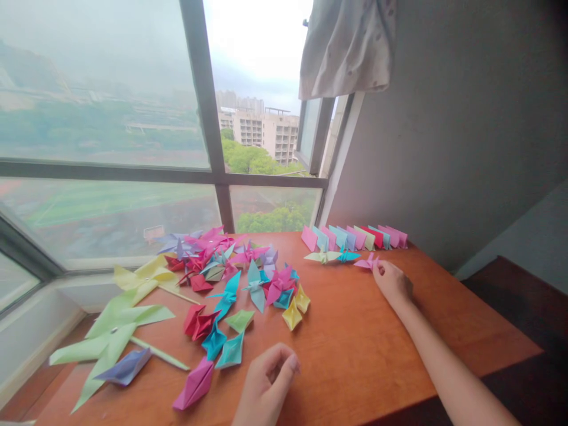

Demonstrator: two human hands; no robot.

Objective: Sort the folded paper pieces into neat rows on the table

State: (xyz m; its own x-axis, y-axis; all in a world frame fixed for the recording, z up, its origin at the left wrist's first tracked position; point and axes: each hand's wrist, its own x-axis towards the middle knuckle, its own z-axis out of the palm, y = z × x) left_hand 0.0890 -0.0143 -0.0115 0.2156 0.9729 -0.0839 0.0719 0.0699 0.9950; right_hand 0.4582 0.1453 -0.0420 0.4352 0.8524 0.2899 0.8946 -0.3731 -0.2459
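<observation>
My right hand (394, 281) reaches to the far right of the table, its fingers pinched on a pink paper crane (367, 263). To the left of that crane stand a pale green paper crane (323, 256) and a blue paper crane (348, 256) in the same row. Behind them is a line of folded paper cards (354, 237) in several colours, set upright. My left hand (273, 378) is at the table's front with its fingers curled in and no object showing in them. A magenta folded paper piece (195, 384) lies to its left.
A heap of paper cranes (231, 254) and other folded pieces covers the table's (341, 349) left side. A green paper pinwheel (113, 337) and a yellow one (144, 278) lie at the left edge. Windows (106, 89) rise behind, with a curtain (348, 47) above.
</observation>
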